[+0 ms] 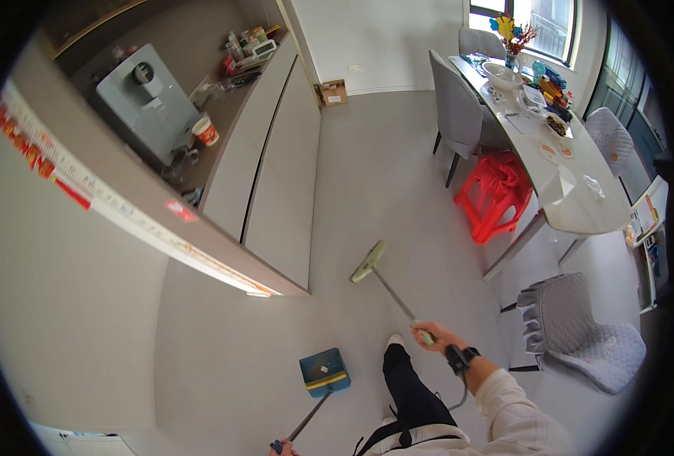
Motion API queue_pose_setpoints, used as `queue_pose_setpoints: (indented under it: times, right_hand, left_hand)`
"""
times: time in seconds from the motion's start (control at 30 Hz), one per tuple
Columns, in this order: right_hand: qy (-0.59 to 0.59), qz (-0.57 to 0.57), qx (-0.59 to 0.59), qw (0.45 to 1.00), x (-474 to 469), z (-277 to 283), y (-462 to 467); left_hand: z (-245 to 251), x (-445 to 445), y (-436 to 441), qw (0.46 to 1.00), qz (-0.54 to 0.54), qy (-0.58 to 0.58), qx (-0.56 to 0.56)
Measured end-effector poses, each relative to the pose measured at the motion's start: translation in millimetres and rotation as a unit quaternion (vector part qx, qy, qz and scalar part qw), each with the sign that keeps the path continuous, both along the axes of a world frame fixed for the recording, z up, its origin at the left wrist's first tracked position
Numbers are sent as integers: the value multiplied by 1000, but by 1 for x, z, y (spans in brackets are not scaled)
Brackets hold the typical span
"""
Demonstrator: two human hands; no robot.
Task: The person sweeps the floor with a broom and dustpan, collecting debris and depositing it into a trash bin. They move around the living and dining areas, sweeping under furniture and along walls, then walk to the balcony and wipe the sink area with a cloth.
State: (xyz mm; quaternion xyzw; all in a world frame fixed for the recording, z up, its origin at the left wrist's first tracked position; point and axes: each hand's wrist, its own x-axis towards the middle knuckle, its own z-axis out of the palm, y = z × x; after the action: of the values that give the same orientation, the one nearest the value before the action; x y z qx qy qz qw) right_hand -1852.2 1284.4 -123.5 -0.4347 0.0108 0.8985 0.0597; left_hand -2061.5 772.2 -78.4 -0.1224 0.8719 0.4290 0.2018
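Observation:
My right hand [435, 337] grips the pale green handle end of a broom, whose grey pole slants away to the far left. The green broom head [369, 262] is over the grey floor, a little beyond the cabinet corner. At the lower edge of the view, my left hand [284, 448] is partly cut off and closed around the dark handle of a long-handled dustpan. The blue dustpan [325, 373] lies ahead of that hand, with a yellow comb strip across it. A small pale scrap [324, 369] sits in the pan.
A cabinet [280, 165] with a water dispenser [147, 105] and paper cup [205, 131] borders the left. Right stand a cluttered table [590, 214], red plastic stools [496, 196] and grey chairs [565, 319]. A cardboard box [334, 92] rests by the far wall.

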Motion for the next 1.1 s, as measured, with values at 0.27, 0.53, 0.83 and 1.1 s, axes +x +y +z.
queue_pose_setpoints:
  times: [0.27,0.53,0.83,1.1]
  right_hand:
    - [-27,67,125,990,-138,-51,158]
    - [-162,129,224,952,100,-61,94]
    - [-353,6,-47,934,258,64,-56]
    - [-301,-112,46,946,181,125,-51]
  left_hand:
    - [46,-54,149,999,26,-43,-18]
    - [96,-90,269,996,-7,-86,26]
    - [113,-131,418,983,-135,-107,64]
    - [90,-166,507,938,-318,-111,78]
